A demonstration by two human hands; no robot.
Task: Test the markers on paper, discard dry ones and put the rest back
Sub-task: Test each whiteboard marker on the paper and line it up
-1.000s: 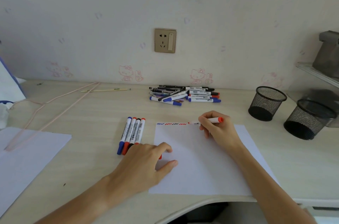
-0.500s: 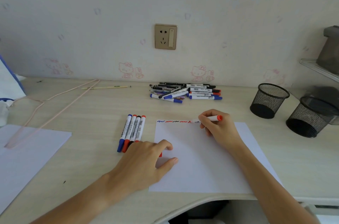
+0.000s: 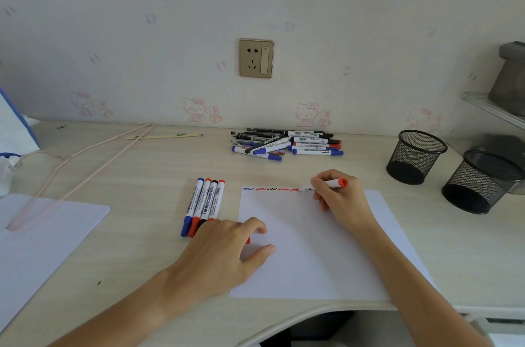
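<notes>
Red marker [image 3: 324, 185] sits gripped in the right hand [image 3: 339, 197], its tip at the paper's [image 3: 312, 255] top edge, ending a row of squiggles [image 3: 271, 189]; the left hand [image 3: 224, 250] pins the paper's left edge, fingers curled round a red cap [image 3: 248, 240]; four markers [image 3: 203, 206] lie just left; bare desk [image 3: 142, 176] separates them from the far pile [image 3: 287, 143]; two mesh cups [image 3: 414, 156] stand right.

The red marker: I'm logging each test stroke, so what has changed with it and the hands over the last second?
Little. The right hand keeps gripping the red marker, its tip at the end of the squiggle row on the paper; the last red squiggle looks slightly extended. The left hand stays on the paper's left edge with a red cap under it. The four markers and the pile are unmoved.
</notes>
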